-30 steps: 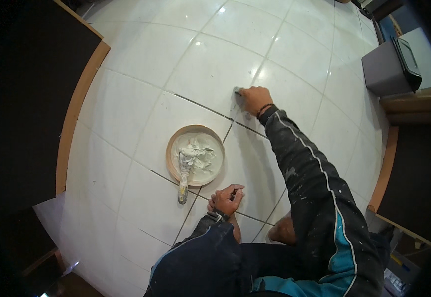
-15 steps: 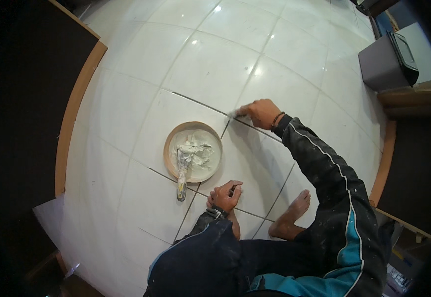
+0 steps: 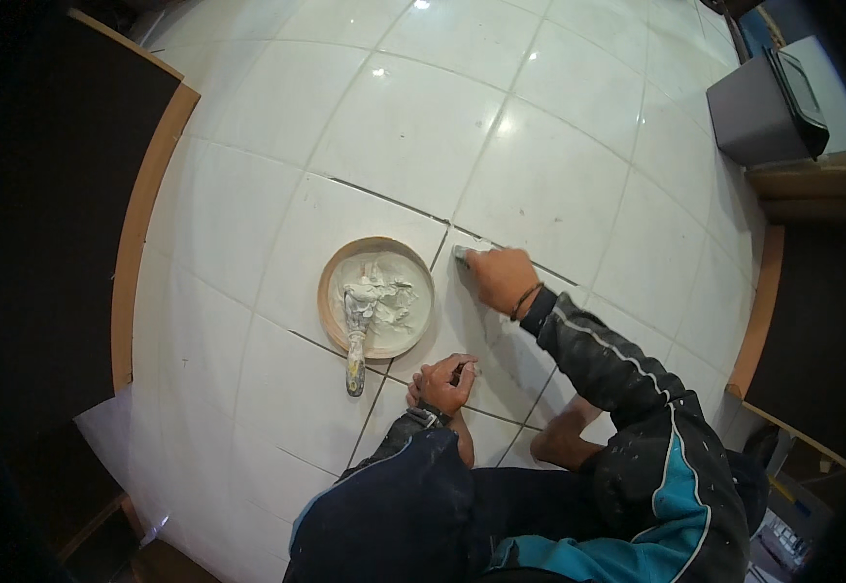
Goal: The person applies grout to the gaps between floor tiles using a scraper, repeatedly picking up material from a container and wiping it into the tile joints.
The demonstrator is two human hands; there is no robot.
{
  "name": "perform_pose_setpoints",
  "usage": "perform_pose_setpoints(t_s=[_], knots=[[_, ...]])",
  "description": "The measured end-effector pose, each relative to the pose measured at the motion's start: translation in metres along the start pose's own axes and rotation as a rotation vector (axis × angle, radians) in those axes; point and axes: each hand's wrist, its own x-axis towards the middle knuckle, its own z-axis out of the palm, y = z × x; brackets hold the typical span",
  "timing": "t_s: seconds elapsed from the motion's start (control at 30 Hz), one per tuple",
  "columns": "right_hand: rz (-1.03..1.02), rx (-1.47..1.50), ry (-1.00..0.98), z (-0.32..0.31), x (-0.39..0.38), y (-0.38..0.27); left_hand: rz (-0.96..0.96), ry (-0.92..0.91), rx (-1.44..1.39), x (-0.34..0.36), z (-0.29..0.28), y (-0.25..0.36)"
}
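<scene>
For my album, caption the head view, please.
Right hand holds a small tool to white tiles beside a dish of paste.

No words; no numbers legible

floor tiles (image 3: 399, 126) look glossy and smooth, paste (image 3: 397, 305) rough

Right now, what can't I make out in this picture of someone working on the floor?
All in the head view:
- Grey tool: its full shape; the right hand covers most.
- Left hand: whether it holds anything; curled fingers hide its palm.
- Tool with handle: its far end, smothered in white paste.
- Right foot: its toes, behind the sleeve.
</scene>
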Motion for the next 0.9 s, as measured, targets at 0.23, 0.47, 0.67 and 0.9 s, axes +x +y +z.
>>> perform_pose_setpoints(t_s=[0.23,0.47,0.67,0.9], knots=[[0.063,0.062,0.107,-0.021,0.046,0.003,0.033,0.012,0.001,-0.003,-0.001,0.0],[-0.273,-0.398,0.285,0.053,0.016,0.005,0.046,0.005,-0.029,0.006,0.004,-0.001],[-0.29,-0.087,-0.215,0.007,0.014,0.009,-0.001,0.041,-0.076,0.0,-0.003,-0.002],[-0.389,-0.049,0.121,-0.02,0.11,0.023,-0.026,0.025,-0.106,-0.001,0.005,0.0]])
